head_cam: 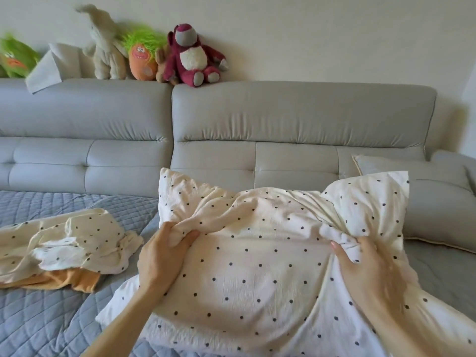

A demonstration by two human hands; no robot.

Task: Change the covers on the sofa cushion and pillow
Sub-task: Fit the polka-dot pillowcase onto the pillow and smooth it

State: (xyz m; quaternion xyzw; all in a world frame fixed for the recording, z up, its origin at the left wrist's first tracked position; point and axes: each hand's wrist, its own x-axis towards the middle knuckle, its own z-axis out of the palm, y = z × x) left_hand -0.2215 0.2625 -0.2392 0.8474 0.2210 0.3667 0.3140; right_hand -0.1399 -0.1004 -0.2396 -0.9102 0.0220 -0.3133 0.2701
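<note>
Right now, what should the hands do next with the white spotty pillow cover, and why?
Probably tug the white black-dotted fabric cover gently toward the person: the left hand and right hand each grip a bunched fold, and it lies wrinkled across the middle.

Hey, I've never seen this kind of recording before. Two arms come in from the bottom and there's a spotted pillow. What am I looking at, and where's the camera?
No machine here: this single picture comes from a camera worn on a person's head, looking forward and down, so the arms are that person's own. The left hand and the right hand each grip a bunch of the white dotted cover, which seems to have a pillow inside, on a grey sofa. At the left lies another crumpled dotted cover over orange fabric. A grey cushion rests at the right. Plush toys, such as a maroon bear, sit on the sofa back.
</note>
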